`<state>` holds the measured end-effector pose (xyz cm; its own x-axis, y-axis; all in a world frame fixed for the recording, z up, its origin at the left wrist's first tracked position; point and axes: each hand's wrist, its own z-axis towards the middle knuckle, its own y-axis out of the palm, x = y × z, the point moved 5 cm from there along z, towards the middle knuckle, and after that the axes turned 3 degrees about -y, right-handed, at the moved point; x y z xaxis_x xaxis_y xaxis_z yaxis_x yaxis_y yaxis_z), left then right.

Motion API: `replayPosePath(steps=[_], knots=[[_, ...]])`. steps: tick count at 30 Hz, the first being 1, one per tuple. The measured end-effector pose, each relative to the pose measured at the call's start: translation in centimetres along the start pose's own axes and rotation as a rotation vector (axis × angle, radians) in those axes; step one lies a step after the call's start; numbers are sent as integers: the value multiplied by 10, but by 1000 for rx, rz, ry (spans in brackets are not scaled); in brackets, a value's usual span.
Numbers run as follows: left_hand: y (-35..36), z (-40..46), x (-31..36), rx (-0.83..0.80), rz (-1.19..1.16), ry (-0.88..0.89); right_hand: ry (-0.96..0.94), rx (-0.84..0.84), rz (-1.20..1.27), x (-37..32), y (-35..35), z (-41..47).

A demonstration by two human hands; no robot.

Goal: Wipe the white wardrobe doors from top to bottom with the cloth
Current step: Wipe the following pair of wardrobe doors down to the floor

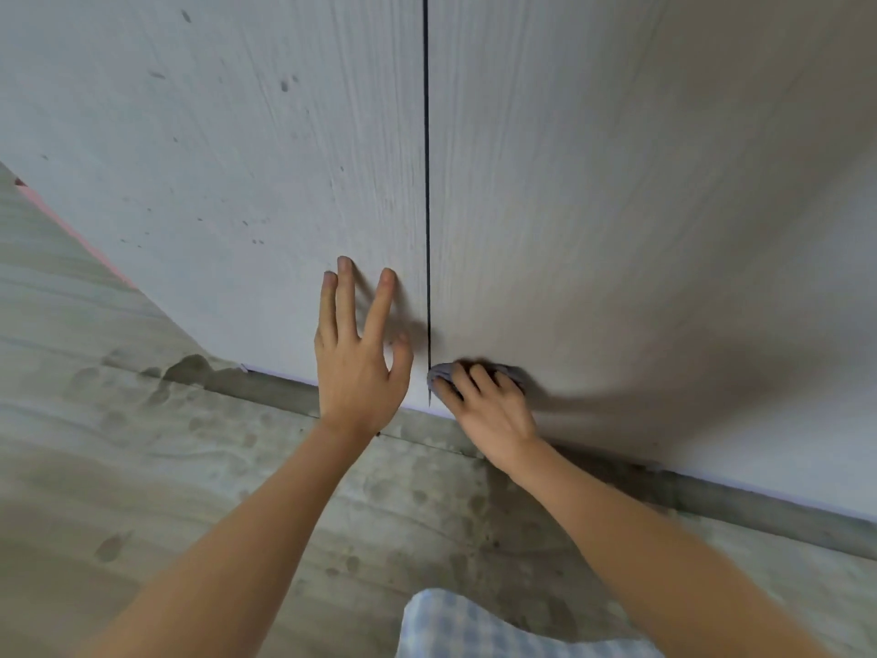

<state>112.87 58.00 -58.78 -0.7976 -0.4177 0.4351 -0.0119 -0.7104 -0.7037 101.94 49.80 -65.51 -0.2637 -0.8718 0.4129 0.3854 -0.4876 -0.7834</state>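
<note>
Two white wood-grain wardrobe doors fill the view, the left door (213, 159) and the right door (617, 206), split by a dark vertical gap (426, 182). My left hand (358, 353) lies flat with straight, spread fingers against the bottom of the left door, just left of the gap. My right hand (489, 406) presses a small grey-blue cloth (441, 372) against the bottom corner of the right door, right beside the gap, fingers curled over it. Most of the cloth is hidden under the hand.
The left door carries several dark specks. Below the doors runs a grey plinth strip (712, 501) and a stained wood-pattern floor (166, 467). A pink edge (80, 235) shows at the far left. Blue checked clothing (470, 624) is at the bottom.
</note>
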Motion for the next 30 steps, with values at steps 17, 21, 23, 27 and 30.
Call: replayPosePath(steps=[17, 21, 23, 27, 30], knots=[[23, -4, -3, 149, 27, -96, -383, -481, 7, 76, 56, -159], [27, -4, 3, 145, 2, -111, 26, -430, 95, 66, 58, -149], [28, -4, 5, 142, 0, -115, 400, -495, 265, 53, 53, -135], [29, -3, 6, 147, -6, -116, 1355, -602, 1002, 6, 53, -115], [29, -2, 5, 173, -6, -94, 1831, -376, 1445, -38, 65, -89]])
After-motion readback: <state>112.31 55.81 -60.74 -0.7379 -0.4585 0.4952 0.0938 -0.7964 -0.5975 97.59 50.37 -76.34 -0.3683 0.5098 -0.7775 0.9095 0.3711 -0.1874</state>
